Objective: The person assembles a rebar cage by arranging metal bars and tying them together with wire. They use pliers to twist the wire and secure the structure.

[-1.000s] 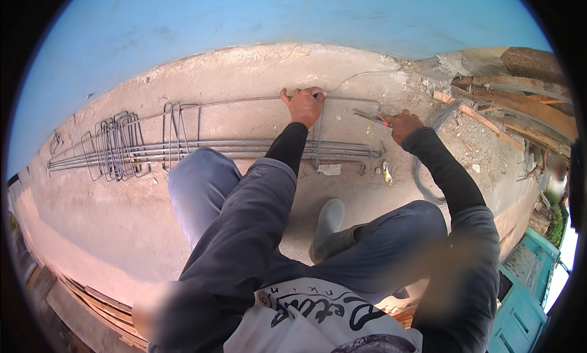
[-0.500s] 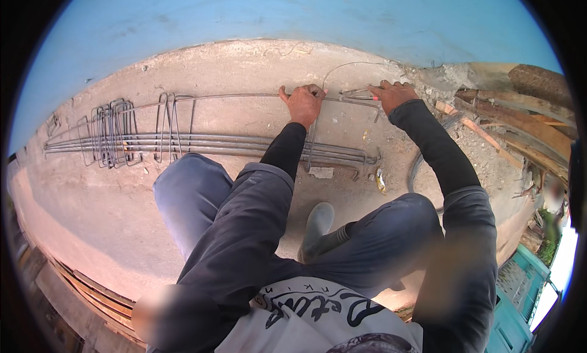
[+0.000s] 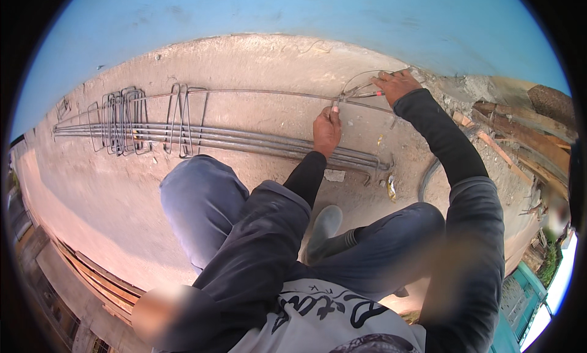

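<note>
My right hand (image 3: pixel 398 85) is closed on the handles of a pair of pincers (image 3: pixel 367 95) with a red grip. The pincers' jaws meet a long thin steel rod (image 3: pixel 257 92) where a short upright piece crosses it. Just below that crossing, my left hand (image 3: pixel 327 131) pinches with thumb and finger; what lies between them is too small to make out. A thin wire (image 3: pixel 358 76) arcs up from the crossing toward my right hand. Several rectangular steel stirrups (image 3: pixel 125 120) stand on the rod's left part.
Several thicker steel bars (image 3: pixel 244 139) lie parallel on the concrete ground, nearer me. Loose timber (image 3: pixel 520 123) is piled at the right. A dark hose-like coil (image 3: pixel 428 180) and a crumpled wrapper (image 3: pixel 391 188) lie by my right knee. A blue surface (image 3: pixel 293 10) borders the far side.
My left hand has come off the top of the rod and moved right, now pinching below the crossing. My right hand has shifted slightly right and up with the pincers.
</note>
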Motion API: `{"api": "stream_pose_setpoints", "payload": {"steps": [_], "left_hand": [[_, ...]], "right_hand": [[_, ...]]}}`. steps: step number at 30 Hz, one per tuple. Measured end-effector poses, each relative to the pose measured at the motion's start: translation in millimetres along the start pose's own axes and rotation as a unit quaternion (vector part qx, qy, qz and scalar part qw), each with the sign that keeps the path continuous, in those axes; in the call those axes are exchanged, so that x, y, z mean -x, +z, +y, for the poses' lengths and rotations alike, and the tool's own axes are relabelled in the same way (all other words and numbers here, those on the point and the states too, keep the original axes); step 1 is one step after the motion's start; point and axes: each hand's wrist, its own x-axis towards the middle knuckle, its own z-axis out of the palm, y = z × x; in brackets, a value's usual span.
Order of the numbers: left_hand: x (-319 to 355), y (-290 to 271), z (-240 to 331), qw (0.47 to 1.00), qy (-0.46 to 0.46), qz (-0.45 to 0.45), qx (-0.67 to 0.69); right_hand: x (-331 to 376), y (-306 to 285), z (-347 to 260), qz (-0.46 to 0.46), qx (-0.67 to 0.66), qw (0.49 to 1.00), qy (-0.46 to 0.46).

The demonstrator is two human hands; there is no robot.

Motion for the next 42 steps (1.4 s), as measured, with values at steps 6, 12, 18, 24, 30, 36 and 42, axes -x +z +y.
{"api": "stream_pose_setpoints", "payload": {"steps": [6, 12, 18, 24, 30, 36, 42], "left_hand": [[3, 8, 0, 0.999, 0.017, 0.036, 0.007], [1, 8, -2, 0.999, -0.01, 0.034, 0.003], [2, 11, -2, 0.999, -0.011, 0.044, 0.02], [1, 9, -6, 0.999, -0.018, 0.031, 0.014], [-2, 6, -11, 0.998, -0.014, 0.042, -0.034], [4, 3, 49, 0.921, 0.269, 0.136, -0.248], [-32, 48, 61, 0.926, 0.298, -0.005, -0.231]], "right_hand": [[-11, 9, 9, 0.063, 0.035, 0.997, -0.041], [-28, 4, -3, 0.078, 0.085, 0.993, -0.015], [-36, -12, -12, 0.143, 0.184, 0.973, 0.001], [-37, -34, -19, -0.073, 0.077, 0.99, 0.088], [-33, -68, -14, -0.292, -0.201, 0.928, 0.112], [-30, -85, -16, -0.336, -0.223, 0.905, 0.14], [-32, -74, -9, -0.359, -0.254, 0.884, 0.159]]}}
